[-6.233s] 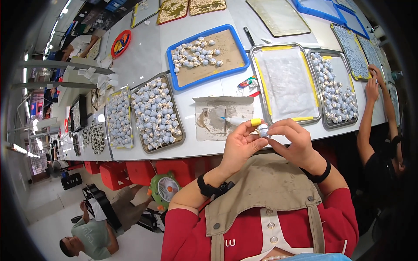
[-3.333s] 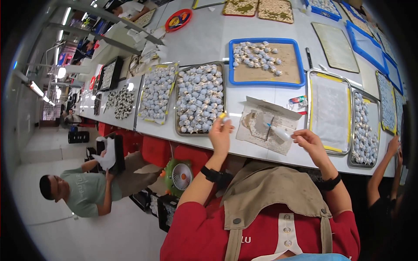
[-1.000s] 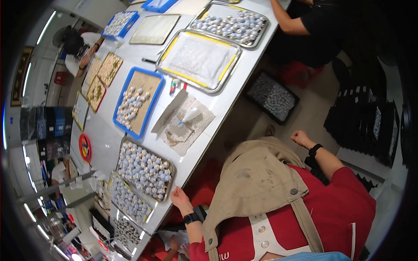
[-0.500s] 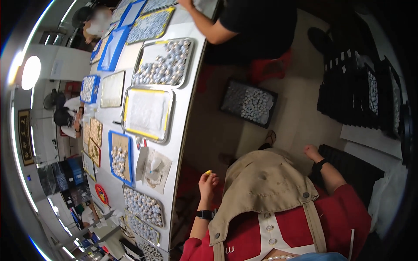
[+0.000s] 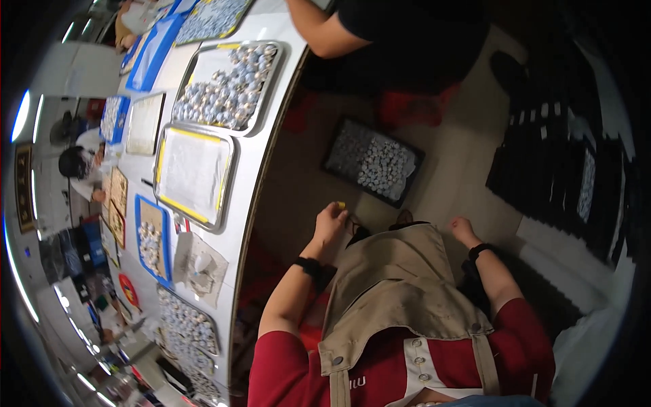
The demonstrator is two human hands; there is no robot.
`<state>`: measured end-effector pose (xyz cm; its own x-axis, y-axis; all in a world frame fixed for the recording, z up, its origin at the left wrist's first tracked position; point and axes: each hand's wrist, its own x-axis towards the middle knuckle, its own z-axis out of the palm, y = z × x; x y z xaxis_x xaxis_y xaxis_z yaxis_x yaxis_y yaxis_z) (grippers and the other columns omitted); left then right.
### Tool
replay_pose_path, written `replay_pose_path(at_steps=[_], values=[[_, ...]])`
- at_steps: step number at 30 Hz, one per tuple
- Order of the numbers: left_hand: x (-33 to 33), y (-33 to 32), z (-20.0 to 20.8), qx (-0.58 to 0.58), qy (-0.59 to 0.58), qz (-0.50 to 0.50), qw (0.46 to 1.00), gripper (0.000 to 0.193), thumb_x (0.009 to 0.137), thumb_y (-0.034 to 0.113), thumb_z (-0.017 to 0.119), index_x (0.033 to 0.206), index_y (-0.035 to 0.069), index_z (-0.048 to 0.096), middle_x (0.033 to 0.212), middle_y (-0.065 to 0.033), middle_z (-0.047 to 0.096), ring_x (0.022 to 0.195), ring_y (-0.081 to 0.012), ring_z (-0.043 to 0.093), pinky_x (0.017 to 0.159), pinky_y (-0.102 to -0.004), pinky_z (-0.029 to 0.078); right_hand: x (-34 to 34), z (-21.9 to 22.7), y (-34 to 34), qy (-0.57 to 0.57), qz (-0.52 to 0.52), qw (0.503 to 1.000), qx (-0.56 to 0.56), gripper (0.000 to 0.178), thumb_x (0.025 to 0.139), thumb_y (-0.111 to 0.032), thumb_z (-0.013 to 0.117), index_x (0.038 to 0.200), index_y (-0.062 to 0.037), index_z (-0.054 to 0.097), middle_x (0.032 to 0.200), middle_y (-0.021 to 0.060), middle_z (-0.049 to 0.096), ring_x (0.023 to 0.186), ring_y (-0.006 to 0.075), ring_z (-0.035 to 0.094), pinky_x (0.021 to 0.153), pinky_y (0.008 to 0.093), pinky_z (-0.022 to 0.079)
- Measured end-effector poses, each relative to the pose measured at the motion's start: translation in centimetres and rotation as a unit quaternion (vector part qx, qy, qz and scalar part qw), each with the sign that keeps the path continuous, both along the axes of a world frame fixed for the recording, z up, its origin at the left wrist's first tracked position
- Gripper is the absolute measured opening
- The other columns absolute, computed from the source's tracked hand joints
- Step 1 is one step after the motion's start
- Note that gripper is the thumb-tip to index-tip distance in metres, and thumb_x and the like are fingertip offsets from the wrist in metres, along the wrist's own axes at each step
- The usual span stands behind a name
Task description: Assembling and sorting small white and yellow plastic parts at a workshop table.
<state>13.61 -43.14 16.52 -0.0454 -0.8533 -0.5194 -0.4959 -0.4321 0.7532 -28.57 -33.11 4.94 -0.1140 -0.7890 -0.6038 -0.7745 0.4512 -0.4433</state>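
Note:
My left hand (image 5: 330, 222) hangs in the air beside the long white table, in front of my apron. Its fingers are pinched on a small yellow piece (image 5: 340, 205), too small to name more exactly. My right hand (image 5: 464, 231) is off to the right of the apron, its fingers curled in a loose fist with nothing showing in it. Ahead of both hands, a black tray (image 5: 337, 172) sits on the floor, partly filled with round, whitish-grey pieces (image 5: 385, 165). Neither hand touches it.
On the white table (image 5: 234, 252) at left lie a metal tray of bluish round pieces (image 5: 234, 88), a paper-lined tray (image 5: 193, 173) and a blue-rimmed tray (image 5: 165, 266). A person in black (image 5: 413, 47) sits ahead by red stools (image 5: 417, 107). Stacked black trays (image 5: 542, 156) stand right.
My left arm has stretched forward, away from my body, still holding the yellow piece. My right hand has shifted slightly left and forward. The table and floor tray appear farther left as my view turned.

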Motion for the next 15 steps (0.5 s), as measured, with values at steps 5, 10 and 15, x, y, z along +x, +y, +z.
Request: replay_pose_path(at_steps=[5,10,15], values=[[-2.7,-0.2,-4.7,-0.023,-0.004,0.121,0.992,0.029,0.077,0.016,0.060,0.102,0.001,0.055,0.084,-0.0146,0.062,0.079,-0.0250,0.062,0.070,-0.0312,0.048,0.5,-1.8,-6.8,-0.030,0.130,0.991,0.011,0.008,0.070,-0.012,0.059,0.072,-0.0041,0.060,0.069,0.0145,0.061,0.067,0.0285,0.060,0.061,0.0355,0.047],[-7.5,3.1,-12.3,0.049,-0.085,0.126,0.987,0.030,0.077,0.018,0.060,0.100,-0.001,0.055,0.084,-0.0158,0.062,0.079,-0.0264,0.060,0.070,-0.0334,0.047,0.9,-7.6,-15.5,-0.021,0.313,0.949,-0.033,0.013,0.073,-0.016,0.056,0.074,-0.0027,0.058,0.072,0.0179,0.060,0.071,0.0350,0.057,0.063,0.0406,0.046],[-15.2,5.9,-18.9,0.126,-0.095,0.154,0.975,0.036,0.074,0.023,0.060,0.101,0.000,0.055,0.084,-0.0180,0.062,0.082,-0.0331,0.059,0.072,-0.0387,0.047,2.7,-9.1,-22.0,0.005,0.448,0.894,0.028,0.017,0.074,-0.016,0.054,0.083,-0.0024,0.057,0.079,0.0194,0.059,0.076,0.0363,0.057,0.066,0.0424,0.046]])
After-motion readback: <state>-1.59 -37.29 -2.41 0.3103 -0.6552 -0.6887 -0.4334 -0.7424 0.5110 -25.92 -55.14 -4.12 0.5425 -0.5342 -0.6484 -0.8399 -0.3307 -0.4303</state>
